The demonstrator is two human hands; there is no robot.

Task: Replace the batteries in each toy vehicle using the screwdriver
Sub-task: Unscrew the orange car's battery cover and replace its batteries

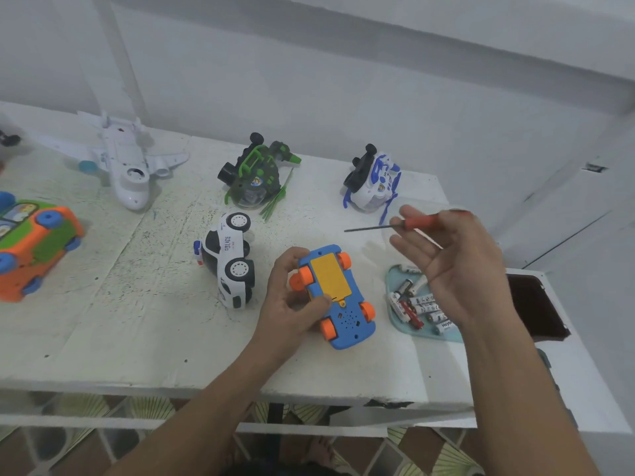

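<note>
Now, closest to me, my left hand (292, 297) held the blue car (338, 297) upside down just over the white table (137, 321), with the fingers curled around its side and the thumb lying on the edge of the yellow cover (330, 276). The cover was closed, and its small tab (342, 303) pointed to the speaker holes; I think the screw sat there, but it was too small to see.

A little further, my right hand (453, 266) was raised above the tray (390, 286) of batteries (426, 304). Most of its fingers were straight and spread, but it kept the screwdriver (412, 224) by the red handle near the thumb, with the thin shaft pointing to the left and well apart from the car.

So I judged the step to be the opening of this car's battery cover, not yet begun. The next move needed the hand to close properly on the handle, turn the tip down, and set it straight into the screw while the left hand kept the car steady.

Behind lay the police car (228, 259) on its side, and an orange bus (34, 245) at the left. Farthest were the green vehicle (254, 176), the blue and white vehicle (372, 182) and the white plane (127, 163).
</note>
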